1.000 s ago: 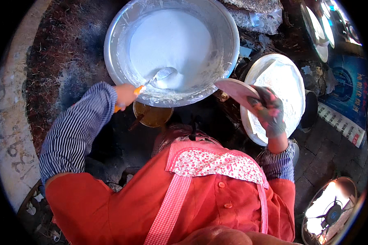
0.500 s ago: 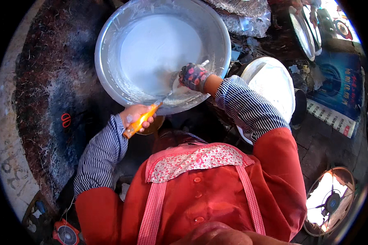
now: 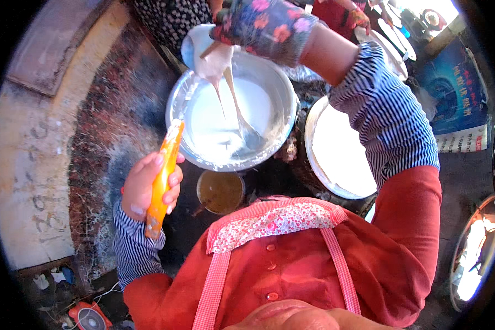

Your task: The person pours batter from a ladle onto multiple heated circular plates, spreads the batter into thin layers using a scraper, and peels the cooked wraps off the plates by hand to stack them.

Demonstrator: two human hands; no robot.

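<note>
My left hand [image 3: 148, 190] is wrapped round the orange handle [image 3: 162, 181] of a tool, held upright left of the basin; its upper end is smeared white and its tip is unclear. My right hand [image 3: 272, 27], in a dark floral glove, is raised over the far side of a large metal basin [image 3: 176, 135]. It is closed on a ladle [image 3: 188, 52] coated with thick white batter, the fingers partly hidden. Strands of batter [image 3: 230, 91] hang from the ladle down into the white liquid in the basin [image 3: 203, 124].
A white round pan [image 3: 341, 148] stands right of the basin. A small bowl of brownish liquid [image 3: 221, 192] sits below it. Another person's patterned clothing [image 3: 170, 16] shows at the top; a co-worker's hand [image 3: 359, 19] is farther right. A fan [image 3: 91, 316] lies lower left.
My right hand has risen from the basin with the ladle, trailing batter. My left hand has moved left and down from the rim, its orange-handled tool turned more upright.
</note>
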